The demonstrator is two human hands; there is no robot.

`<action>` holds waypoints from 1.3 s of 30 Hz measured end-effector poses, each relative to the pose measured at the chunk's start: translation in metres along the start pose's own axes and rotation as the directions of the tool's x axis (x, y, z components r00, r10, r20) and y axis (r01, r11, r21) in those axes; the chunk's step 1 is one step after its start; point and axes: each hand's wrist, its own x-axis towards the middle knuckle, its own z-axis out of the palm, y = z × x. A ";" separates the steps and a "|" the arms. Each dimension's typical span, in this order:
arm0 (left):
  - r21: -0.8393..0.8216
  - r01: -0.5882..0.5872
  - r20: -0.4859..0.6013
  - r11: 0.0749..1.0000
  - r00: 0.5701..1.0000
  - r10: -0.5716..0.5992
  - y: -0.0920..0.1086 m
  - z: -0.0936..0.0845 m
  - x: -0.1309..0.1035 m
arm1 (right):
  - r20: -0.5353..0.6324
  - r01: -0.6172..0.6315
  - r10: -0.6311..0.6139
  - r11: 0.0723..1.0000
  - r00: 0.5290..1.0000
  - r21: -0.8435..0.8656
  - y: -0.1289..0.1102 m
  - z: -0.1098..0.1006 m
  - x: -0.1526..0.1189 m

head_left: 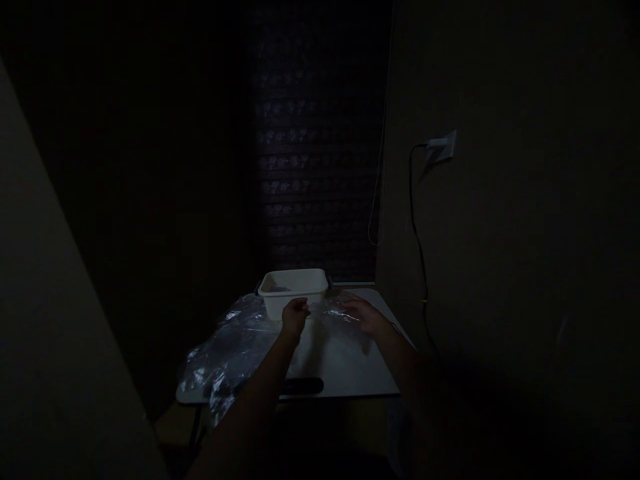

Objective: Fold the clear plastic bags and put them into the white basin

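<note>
Leftmost, a crumpled heap of clear plastic lies left of the left fingers and nearer the person, its creases catching bright glints and its near edge hanging over the table. Just beyond those fingers stands a white tub with dark side handles and something pale inside, too dim to name. The left hand has its fingers curled together, pinched on the edge of a film. Below them, toward the person, is a dark slot in the white table. The film spans the gap between both hands, above the table: thin, see-through, wrinkled, with small white glints and a hazy outline. The right hand reaches leftward, fingers extended at the film's right side; whether they are closed on it, I cannot tell. Farther right of them, a black cable hangs from an outlet.
</note>
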 end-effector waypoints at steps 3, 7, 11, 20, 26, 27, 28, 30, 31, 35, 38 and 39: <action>-0.013 0.004 -0.020 1.000 1.000 -0.004 0.001 0.000 0.000 | 0.062 -0.058 0.048 0.986 0.997 0.155 -0.001 0.000 0.001; -0.022 0.005 -0.046 1.000 0.999 -0.006 0.001 -0.001 0.001 | -0.006 -0.013 0.015 0.965 1.000 0.261 -0.001 -0.002 0.003; -0.044 0.016 -0.049 0.999 0.999 -0.018 0.001 -0.002 0.002 | -0.035 0.028 -0.016 0.931 0.999 0.364 -0.004 -0.006 0.002; -0.177 0.064 -0.031 0.982 0.997 -0.070 0.011 -0.005 -0.001 | -0.144 0.069 -0.003 0.887 0.990 0.457 -0.012 -0.019 0.003; -0.278 0.071 -0.030 0.958 0.996 -0.082 0.021 -0.006 -0.001 | 0.005 -0.035 0.035 0.968 0.999 0.247 -0.013 -0.032 -0.002; -0.287 0.059 -0.047 0.956 0.996 -0.076 0.021 -0.008 0.000 | 0.054 -0.077 0.068 0.981 0.996 0.181 -0.013 -0.034 -0.004; -0.288 0.047 -0.065 0.956 0.996 -0.068 0.020 -0.010 0.001 | 0.100 -0.118 0.107 0.986 0.989 0.115 -0.012 -0.034 -0.007; -0.284 0.026 -0.089 0.958 0.995 -0.053 0.020 -0.013 0.003 | 0.154 -0.177 0.173 0.984 0.973 0.012 -0.013 -0.034 -0.012; -0.285 0.022 -0.094 0.958 0.994 -0.051 0.019 -0.014 0.004 | 0.152 -0.185 0.186 0.983 0.971 -0.020 -0.013 -0.033 -0.014; -0.339 0.093 -0.012 0.936 0.995 -0.104 0.022 -0.014 0.001 | 0.013 -0.136 0.137 0.988 0.990 -0.073 -0.015 -0.027 -0.014; -0.341 0.233 0.129 0.911 0.971 -0.200 0.024 -0.010 -0.004 | -0.041 -0.074 0.072 0.996 0.997 -0.057 -0.014 -0.022 -0.010; -0.325 0.258 0.155 0.910 0.964 -0.218 0.024 -0.009 -0.005 | -0.046 -0.055 0.053 0.998 0.998 -0.038 -0.014 -0.021 -0.009</action>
